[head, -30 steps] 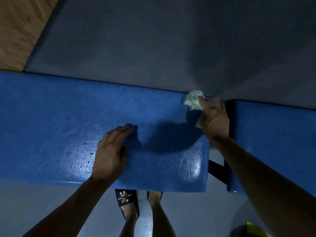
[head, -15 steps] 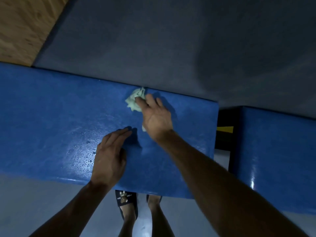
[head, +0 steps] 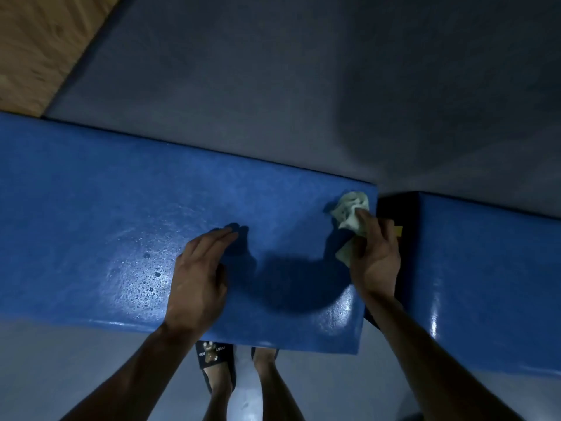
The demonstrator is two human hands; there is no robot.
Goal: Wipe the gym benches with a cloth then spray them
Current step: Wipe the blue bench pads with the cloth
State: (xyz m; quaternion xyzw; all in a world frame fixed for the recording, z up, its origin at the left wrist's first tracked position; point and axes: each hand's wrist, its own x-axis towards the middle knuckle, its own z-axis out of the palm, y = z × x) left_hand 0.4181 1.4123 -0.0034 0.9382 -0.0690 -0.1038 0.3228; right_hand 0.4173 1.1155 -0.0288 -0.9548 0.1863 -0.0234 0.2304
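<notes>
A long blue padded bench (head: 121, 208) runs across the view, its surface wet with droplets near the middle. My left hand (head: 197, 278) rests flat on the pad with straight fingers. My right hand (head: 375, 253) holds a crumpled pale green cloth (head: 349, 211) against the bench's far right corner. A second blue bench (head: 491, 284) stands to the right across a narrow dark gap. No spray bottle is in view.
Grey rubber floor (head: 273, 86) lies beyond the benches, with wooden flooring (head: 39, 47) at the top left. My feet in dark sandals (head: 215, 357) stand under the near edge. A small yellow part (head: 398, 230) shows in the gap between the benches.
My right hand swept the cloth left toward the middle of the bench, then back to the far right corner. My left hand stayed flat in place.
</notes>
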